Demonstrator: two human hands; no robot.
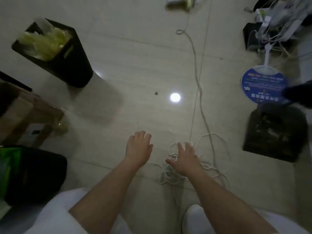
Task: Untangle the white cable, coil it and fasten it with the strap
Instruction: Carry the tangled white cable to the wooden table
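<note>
White cable (170,176) lies tangled under the spread right hand (184,158); left hand (139,147) relaxed, holding nothing.

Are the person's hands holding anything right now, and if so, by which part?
Nothing is held. The left hand is spread open over bare floor, and the right hand is open above the tangled white cable, with no strand gripped.

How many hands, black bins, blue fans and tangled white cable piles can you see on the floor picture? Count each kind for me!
Hands: 2, the left hand and the right hand, both with fingers spread, over the floor
Black bins: 1, the black bin with yellowish bags inside
Blue fans: 1, the blue fan
Tangled white cable piles: 1, the white cable
Total: 5
</note>
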